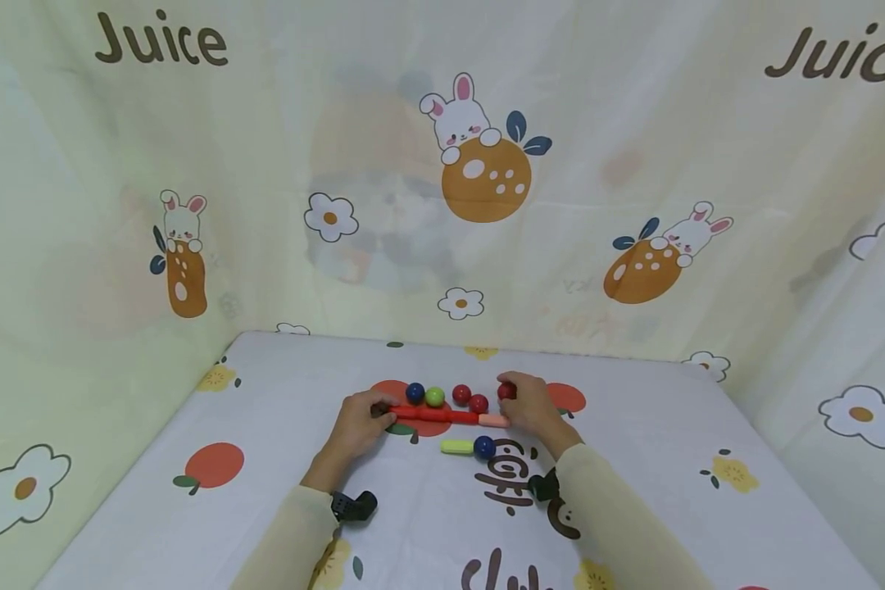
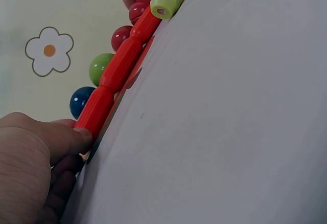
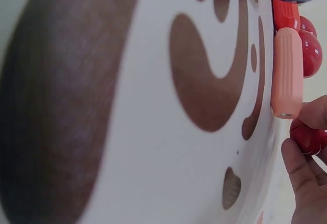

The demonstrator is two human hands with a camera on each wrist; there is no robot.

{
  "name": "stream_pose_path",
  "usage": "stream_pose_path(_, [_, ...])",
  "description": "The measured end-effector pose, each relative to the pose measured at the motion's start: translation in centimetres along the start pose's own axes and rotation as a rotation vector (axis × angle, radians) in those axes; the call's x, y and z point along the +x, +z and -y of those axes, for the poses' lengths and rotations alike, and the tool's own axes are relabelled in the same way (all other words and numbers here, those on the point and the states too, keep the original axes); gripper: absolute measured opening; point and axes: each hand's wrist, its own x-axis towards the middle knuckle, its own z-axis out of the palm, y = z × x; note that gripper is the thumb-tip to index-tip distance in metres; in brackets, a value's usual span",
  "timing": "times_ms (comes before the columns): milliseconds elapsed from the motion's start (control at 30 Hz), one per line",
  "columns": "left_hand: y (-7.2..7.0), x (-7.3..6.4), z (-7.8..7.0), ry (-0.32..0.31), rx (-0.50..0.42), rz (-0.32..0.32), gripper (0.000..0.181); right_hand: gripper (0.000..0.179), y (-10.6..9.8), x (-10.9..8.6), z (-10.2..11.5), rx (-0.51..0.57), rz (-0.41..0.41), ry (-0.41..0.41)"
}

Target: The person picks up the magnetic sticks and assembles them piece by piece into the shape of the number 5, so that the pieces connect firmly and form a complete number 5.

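Several red rods (image 1: 433,415) lie end to end in a line, with a pink rod (image 3: 287,73) at the right end. My left hand (image 1: 360,424) pinches the left end of this line; its thumb (image 2: 82,138) shows against the outermost red rod (image 2: 95,112). At the right end, my right hand (image 1: 533,406) holds a red ball (image 3: 306,138) between thumb and fingers, close to the pink rod's tip. Behind the rods sit a blue ball (image 1: 415,393), a green ball (image 1: 435,397) and two red balls (image 1: 461,395).
Nearer to me, a yellow-green rod (image 1: 457,447) lies with another blue ball (image 1: 484,447) at its right end. A printed white cloth (image 1: 406,524) covers the table. Patterned curtains (image 1: 383,164) stand at the back and both sides.
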Motion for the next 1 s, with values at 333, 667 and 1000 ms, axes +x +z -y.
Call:
stream_pose_path(333, [0.0, -0.2, 0.0, -0.002, -0.003, 0.003, 0.018, 0.047, -0.2, -0.4, 0.3, 0.046, -0.037, -0.009])
stream_pose_path(667, [0.1, -0.2, 0.0, -0.006, -0.003, 0.001, 0.018, 0.045, -0.3, -0.8, 1.2, 0.093, -0.072, -0.062])
stream_pose_path(1000, [0.0, 0.2, 0.1, 0.015, 0.022, 0.001, 0.018, 0.047, -0.7, -1.3, 3.6, 0.185, -0.076, -0.127])
